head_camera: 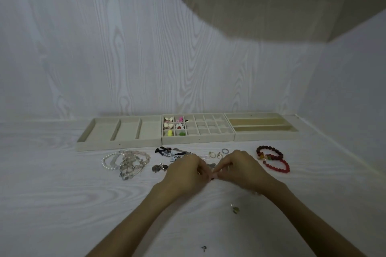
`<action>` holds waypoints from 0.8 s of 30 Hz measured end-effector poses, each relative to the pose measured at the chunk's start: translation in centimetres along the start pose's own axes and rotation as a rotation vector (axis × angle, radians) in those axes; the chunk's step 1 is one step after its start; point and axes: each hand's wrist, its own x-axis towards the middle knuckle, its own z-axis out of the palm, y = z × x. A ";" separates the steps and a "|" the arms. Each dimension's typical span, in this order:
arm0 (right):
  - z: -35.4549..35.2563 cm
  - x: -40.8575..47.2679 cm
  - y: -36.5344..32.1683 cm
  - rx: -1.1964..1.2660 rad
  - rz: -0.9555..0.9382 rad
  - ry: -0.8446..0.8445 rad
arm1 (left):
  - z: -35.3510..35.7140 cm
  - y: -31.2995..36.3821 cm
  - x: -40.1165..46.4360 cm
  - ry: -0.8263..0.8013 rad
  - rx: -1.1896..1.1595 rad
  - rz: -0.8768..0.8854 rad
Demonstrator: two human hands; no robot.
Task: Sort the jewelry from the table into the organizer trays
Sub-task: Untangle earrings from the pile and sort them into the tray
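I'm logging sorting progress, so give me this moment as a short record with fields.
left tray: long compartments, nothing seen inside
middle tray: small colourful pieces in left cells only
right tray: long slots, nothing seen inside
unsorted: pale bead bracelets; red bead bracelets; rings
left hand: pinching a tiny piece
right hand: pinching the same piece

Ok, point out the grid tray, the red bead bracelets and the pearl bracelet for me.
grid tray [211,141]: head view, on its front wall.
red bead bracelets [286,166]: head view, on the bright red loop's right side.
pearl bracelet [103,160]: head view, on its left curve of white beads.
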 end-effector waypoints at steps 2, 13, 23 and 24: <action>-0.6 0.6 0.0 0.088 0.004 0.063 | -0.6 -0.7 0.8 0.034 -0.100 -0.002; -4.3 10.9 -4.1 0.317 -0.007 0.216 | -7.4 -4.5 6.7 0.389 -0.513 0.045; -4.3 20.4 -1.2 -0.356 -0.074 -0.019 | -9.6 -12.5 10.0 0.241 0.120 -0.300; -3.9 20.9 -1.1 -0.394 -0.083 -0.038 | -9.5 -12.7 10.2 0.237 0.093 -0.304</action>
